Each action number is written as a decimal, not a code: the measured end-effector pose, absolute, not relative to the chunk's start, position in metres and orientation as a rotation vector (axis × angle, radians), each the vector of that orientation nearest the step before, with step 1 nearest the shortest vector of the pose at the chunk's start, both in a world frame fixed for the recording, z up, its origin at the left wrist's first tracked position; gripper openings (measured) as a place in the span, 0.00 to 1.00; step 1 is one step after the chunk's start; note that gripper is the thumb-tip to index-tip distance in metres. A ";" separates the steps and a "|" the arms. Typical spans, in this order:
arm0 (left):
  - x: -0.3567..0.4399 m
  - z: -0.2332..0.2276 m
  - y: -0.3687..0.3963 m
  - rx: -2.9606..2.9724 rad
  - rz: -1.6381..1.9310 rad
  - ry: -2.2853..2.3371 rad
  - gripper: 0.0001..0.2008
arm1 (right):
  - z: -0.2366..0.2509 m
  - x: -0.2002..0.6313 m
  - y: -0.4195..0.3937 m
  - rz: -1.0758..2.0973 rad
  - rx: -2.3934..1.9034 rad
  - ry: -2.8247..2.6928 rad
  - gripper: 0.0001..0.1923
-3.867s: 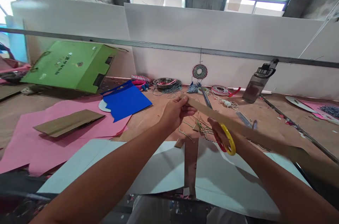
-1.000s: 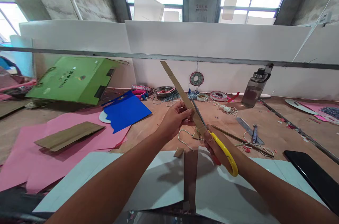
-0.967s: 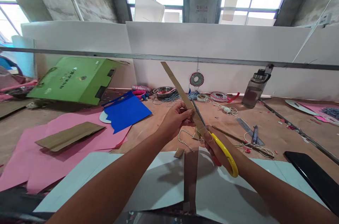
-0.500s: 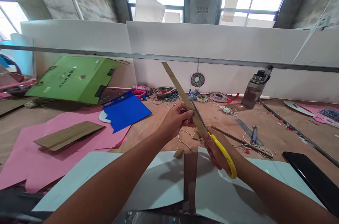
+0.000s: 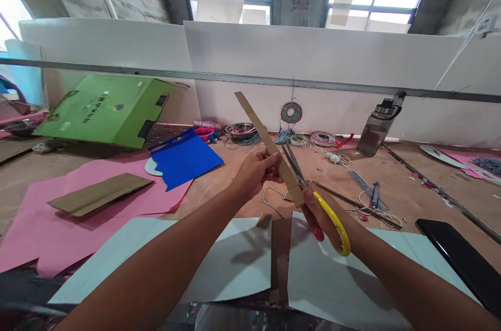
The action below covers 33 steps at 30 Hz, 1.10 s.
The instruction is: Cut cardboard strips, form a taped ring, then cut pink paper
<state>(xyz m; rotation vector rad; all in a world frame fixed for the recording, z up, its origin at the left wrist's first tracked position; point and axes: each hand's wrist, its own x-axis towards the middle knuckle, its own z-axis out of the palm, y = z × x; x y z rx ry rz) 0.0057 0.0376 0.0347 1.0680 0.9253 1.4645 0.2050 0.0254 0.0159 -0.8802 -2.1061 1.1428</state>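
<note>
One long, narrow brown cardboard strip (image 5: 257, 127) slants above the reddish-brown table (image 5: 321, 164), and I see the left hand (image 5: 256, 172) pinching it; the right hand (image 5: 319, 211) grips yellow-and-red-handled steel scissors (image 5: 301, 181) (blades slightly parted, on my remote feed), just beside the strip.

We see yellow-and-red-handled scissors (image 5: 332, 213) at four o'clock, a brown strip (image 5: 257, 125) at centre, a speckled ring (image 5: 284, 112) at two, a green, dark-lettered box (image 5: 105, 117) and blue sheet (image 5: 190, 157) at nine.

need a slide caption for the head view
Left hand grips a cardboard strip; right hand holds scissors, blades slightly apart.
</note>
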 end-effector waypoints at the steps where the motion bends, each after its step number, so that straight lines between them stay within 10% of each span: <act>1: 0.005 0.034 0.038 1.062 1.465 0.929 0.13 | 0.018 0.206 0.027 1.127 -0.890 -2.145 0.27; 33: 0.014 0.040 0.033 1.127 1.543 0.925 0.18 | 0.023 0.206 0.031 0.824 -0.865 -2.362 0.31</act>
